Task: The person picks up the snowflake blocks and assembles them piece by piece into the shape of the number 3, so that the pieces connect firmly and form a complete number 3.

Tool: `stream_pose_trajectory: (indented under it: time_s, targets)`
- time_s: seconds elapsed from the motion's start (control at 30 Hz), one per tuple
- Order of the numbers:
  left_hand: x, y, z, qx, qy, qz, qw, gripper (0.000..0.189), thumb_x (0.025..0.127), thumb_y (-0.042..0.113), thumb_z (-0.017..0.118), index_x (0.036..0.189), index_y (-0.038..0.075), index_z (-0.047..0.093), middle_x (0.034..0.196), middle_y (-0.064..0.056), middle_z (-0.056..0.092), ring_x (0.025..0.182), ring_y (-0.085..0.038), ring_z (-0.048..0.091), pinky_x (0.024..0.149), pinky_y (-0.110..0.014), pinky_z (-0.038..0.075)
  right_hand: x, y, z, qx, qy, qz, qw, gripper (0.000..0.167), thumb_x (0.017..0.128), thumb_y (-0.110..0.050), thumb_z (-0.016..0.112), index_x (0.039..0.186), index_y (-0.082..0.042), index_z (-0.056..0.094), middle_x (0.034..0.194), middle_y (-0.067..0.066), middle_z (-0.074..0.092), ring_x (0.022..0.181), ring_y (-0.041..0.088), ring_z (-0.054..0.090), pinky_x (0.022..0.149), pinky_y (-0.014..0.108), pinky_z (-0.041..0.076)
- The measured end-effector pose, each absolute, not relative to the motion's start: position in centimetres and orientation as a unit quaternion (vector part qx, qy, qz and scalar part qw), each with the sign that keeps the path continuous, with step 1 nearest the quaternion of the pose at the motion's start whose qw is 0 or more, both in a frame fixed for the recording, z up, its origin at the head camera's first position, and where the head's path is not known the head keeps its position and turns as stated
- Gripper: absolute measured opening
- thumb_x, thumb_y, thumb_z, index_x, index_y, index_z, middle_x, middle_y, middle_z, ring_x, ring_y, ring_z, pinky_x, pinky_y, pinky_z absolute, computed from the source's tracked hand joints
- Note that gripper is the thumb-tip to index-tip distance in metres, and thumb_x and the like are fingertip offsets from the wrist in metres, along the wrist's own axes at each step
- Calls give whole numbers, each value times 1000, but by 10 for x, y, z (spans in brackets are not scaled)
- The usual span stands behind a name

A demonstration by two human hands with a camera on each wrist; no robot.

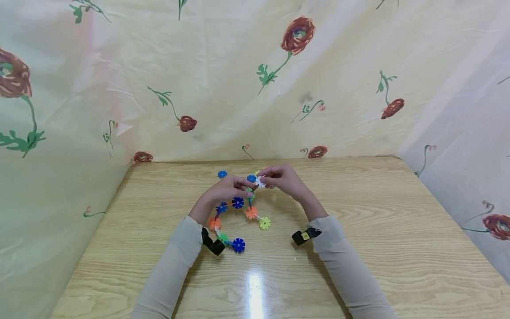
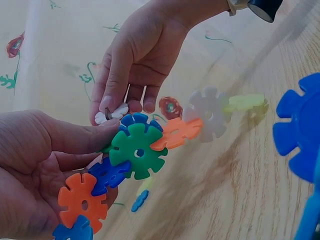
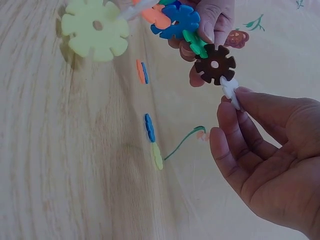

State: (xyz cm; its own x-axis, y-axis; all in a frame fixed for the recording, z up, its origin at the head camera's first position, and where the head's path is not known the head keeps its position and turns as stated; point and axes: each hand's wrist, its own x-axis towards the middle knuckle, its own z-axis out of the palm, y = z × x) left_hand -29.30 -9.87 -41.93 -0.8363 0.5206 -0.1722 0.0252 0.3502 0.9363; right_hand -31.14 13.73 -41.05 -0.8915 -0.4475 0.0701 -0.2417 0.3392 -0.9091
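In the head view both hands meet over the far middle of the table. My left hand point(image 1: 227, 189) grips a chain of slotted plastic snowflake discs; a green disc point(image 2: 137, 152) and an orange disc point(image 2: 84, 202) of it show in the left wrist view. Between thumb and fingers my right hand point(image 1: 286, 180) pinches a white disc point(image 3: 230, 92). Its slot meets the edge of a brown disc point(image 3: 215, 65), which joins a small green disc point(image 3: 195, 45) by the left fingers. The chain curves toward me, with a yellow disc point(image 1: 264, 223) and a dark blue disc point(image 1: 238, 245) at its ends.
Beyond the hands, a loose blue disc point(image 1: 222, 174) lies on the wooden table point(image 1: 398, 248). Another blue disc point(image 3: 149, 128), a yellow disc point(image 3: 157, 156) and an orange disc point(image 3: 140, 71) lie near the back edge. A flowered cloth point(image 1: 223, 79) hangs behind.
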Motion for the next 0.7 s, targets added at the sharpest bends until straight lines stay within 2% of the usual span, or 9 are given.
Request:
stream_pose_trajectory:
  time_s: [0.17,0.4,0.63,0.7]
  targets:
    - [-293,-97,-420,174,791,544,220,38,97,12,70,132,-2,66,133,-21,66,111,-21,64,89,-29,57,-310,137,-409,-210,813,-535,95,21,98,-9,68,114,2,74,102,21,74,79,21,68,84,53,60]
    - [-293,-95,-421,164,789,552,214,36,96,9,71,129,-3,67,117,-17,72,96,-13,64,79,-23,53,-310,135,-411,-216,805,-546,87,19,98,-7,67,112,4,74,100,23,74,77,15,68,77,34,62]
    - [-294,-94,-422,156,790,555,211,35,95,6,71,128,-4,67,92,-2,71,82,-11,60,72,-23,49,-311,133,-415,-212,802,-553,83,19,97,-7,68,111,4,74,93,20,74,76,18,69,82,52,61]
    - [-294,-94,-421,157,790,554,209,35,94,5,71,128,-4,67,91,-1,71,81,-10,60,71,-23,49,-311,133,-416,-210,802,-553,84,18,97,-7,68,111,5,74,93,20,74,75,18,69,82,51,61]
